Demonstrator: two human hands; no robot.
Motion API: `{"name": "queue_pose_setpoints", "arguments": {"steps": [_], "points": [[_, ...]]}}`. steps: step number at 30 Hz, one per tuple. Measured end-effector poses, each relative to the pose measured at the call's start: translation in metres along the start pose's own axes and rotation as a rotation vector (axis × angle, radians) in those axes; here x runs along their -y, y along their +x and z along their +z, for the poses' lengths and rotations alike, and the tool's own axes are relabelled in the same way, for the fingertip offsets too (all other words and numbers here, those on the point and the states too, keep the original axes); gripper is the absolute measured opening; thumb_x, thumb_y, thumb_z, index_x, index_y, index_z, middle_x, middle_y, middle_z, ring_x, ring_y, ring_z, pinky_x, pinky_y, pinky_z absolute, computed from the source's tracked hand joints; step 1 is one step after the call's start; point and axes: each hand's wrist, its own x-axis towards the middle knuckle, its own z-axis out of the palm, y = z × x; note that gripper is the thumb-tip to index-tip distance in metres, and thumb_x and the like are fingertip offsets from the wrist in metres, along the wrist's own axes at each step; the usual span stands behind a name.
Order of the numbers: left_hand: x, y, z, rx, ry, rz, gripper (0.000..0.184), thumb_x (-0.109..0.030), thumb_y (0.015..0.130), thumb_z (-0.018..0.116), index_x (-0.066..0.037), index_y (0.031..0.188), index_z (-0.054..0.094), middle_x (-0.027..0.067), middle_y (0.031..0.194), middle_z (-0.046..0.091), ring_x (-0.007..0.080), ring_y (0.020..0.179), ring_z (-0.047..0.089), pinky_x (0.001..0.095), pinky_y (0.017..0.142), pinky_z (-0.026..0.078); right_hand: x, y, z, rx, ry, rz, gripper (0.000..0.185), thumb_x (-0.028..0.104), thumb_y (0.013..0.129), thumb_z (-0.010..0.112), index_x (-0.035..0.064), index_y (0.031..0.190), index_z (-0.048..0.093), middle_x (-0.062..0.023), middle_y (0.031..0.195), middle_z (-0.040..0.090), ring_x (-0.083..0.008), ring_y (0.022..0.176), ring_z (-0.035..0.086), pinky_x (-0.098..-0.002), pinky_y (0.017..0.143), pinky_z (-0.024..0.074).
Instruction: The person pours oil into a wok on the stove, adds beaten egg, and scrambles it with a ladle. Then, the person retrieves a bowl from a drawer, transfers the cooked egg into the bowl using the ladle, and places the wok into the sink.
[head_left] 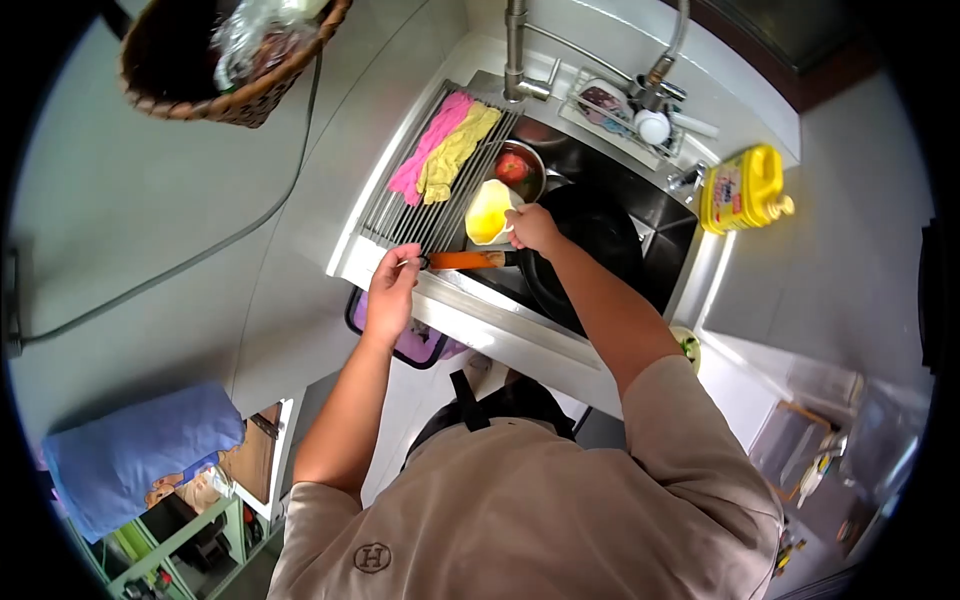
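Note:
A black frying pan [590, 245] sits in the sink, and its orange handle [466, 260] reaches left over the sink's front edge. My left hand [392, 285] pinches the black tip of that handle between its fingers. My right hand [533, 228] grips the rim of a pale bowl [489, 212], which is tilted over the sink beside the pan and looks yellow inside. Whether that yellow is liquid or the bowl's colour I cannot tell. Behind the bowl stands a metal pot [537, 172] with a round red thing [512, 167] in it.
Pink [432, 148] and yellow cloths [458, 150] lie on a roll-up drying rack [390, 205] over the sink's left side. A faucet [515, 60] and a sponge caddy [625, 120] stand behind. A yellow detergent jug [735, 190] is on the right, a wicker basket [190, 108] upper left.

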Motion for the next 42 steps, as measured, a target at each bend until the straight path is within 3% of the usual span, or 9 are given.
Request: {"name": "queue_pose_setpoints", "arguments": {"steps": [3,6,11,18,24,28,30,37,42], "points": [[0.001,0.01,0.008,-0.016,-0.015,-0.015,0.027,-0.022,0.096,0.053,-0.01,0.119,0.057,-0.0014,0.111,0.06,0.0104,0.103,0.054,0.0284,0.087,0.043,-0.031,0.042,0.014,0.175,-0.373,-0.17,0.034,0.028,0.095,0.053,-0.0023,0.083,0.062,-0.012,0.065,0.063,-0.0201,0.051,0.061,-0.033,0.052,0.051],[-0.004,0.012,0.009,-0.044,0.009,-0.036,0.027,-0.022,0.096,0.053,-0.01,0.119,0.058,-0.0016,0.11,0.06,0.0104,0.102,0.054,0.0281,0.087,0.043,-0.039,0.052,0.033,0.131,-0.731,-0.424,0.033,0.029,0.09,0.056,-0.0022,0.084,0.064,-0.0224,0.085,0.066,-0.0385,0.079,0.064,-0.0435,0.074,0.0506],[-0.004,0.011,0.003,-0.083,0.047,0.005,0.025,-0.02,0.094,0.054,-0.009,0.116,0.059,-0.0019,0.108,0.06,0.01,0.098,0.054,0.0274,0.085,0.043,-0.036,0.038,0.047,0.088,-0.647,-0.299,0.027,0.028,0.087,0.059,0.0027,0.093,0.067,-0.0214,0.092,0.066,-0.0383,0.089,0.064,-0.0453,0.079,0.0501],[-0.009,0.013,0.007,0.04,0.061,0.102,0.023,-0.019,0.095,0.053,-0.008,0.115,0.059,-0.0024,0.104,0.06,0.0084,0.092,0.053,0.0257,0.081,0.043,0.013,-0.046,0.002,-0.324,-0.5,-0.418,0.024,0.031,0.085,0.064,0.0111,0.099,0.065,-0.0164,0.088,0.068,-0.0351,0.084,0.065,-0.0461,0.074,0.0516],[-0.026,0.003,0.062,0.446,-0.063,0.193,0.022,-0.013,0.096,0.053,-0.002,0.115,0.058,-0.0005,0.101,0.059,0.007,0.09,0.053,0.0211,0.079,0.042,0.022,-0.208,-0.019,-0.633,-0.355,-0.489,0.021,0.025,0.084,0.068,0.0092,0.097,0.065,-0.009,0.072,0.066,-0.0283,0.067,0.064,-0.0383,0.06,0.0499],[-0.034,-0.039,0.12,0.76,0.037,0.289,0.024,-0.015,0.095,0.054,-0.004,0.116,0.059,0.0001,0.104,0.062,0.0074,0.09,0.055,0.0222,0.077,0.043,-0.02,-0.333,-0.019,-0.939,-0.196,-0.285,0.017,0.024,0.085,0.069,0.0091,0.091,0.066,-0.0067,0.063,0.062,-0.0251,0.056,0.059,-0.035,0.054,0.0463],[-0.025,-0.068,0.153,0.941,0.065,0.285,0.023,-0.02,0.097,0.05,-0.008,0.114,0.059,0.0003,0.109,0.062,0.0103,0.099,0.056,0.0261,0.082,0.044,-0.053,-0.393,-0.015,-1.101,-0.112,-0.103,0.023,0.027,0.085,0.069,0.0069,0.074,0.064,-0.0072,0.056,0.058,-0.0244,0.049,0.052,-0.0354,0.051,0.0424],[-0.003,-0.251,0.234,1.536,0.198,0.307,0.025,-0.016,0.094,0.054,-0.004,0.116,0.059,0.0028,0.109,0.063,0.0093,0.094,0.056,0.0239,0.079,0.043,-0.116,-0.617,0.065,-1.594,0.092,0.263,0.026,0.028,0.087,0.068,0.0049,0.077,0.063,-0.0054,0.055,0.054,-0.0174,0.05,0.048,-0.0316,0.052,0.0417],[0.009,-0.405,0.244,1.833,0.263,0.379,0.025,-0.014,0.095,0.05,-0.004,0.117,0.058,0.0046,0.112,0.062,0.0101,0.097,0.056,0.0244,0.081,0.044,-0.154,-0.759,0.16,-1.91,0.109,0.317,0.022,0.025,0.087,0.067,0.0037,0.081,0.065,-0.0073,0.056,0.055,-0.0189,0.049,0.049,-0.0311,0.053,0.0423]]}}
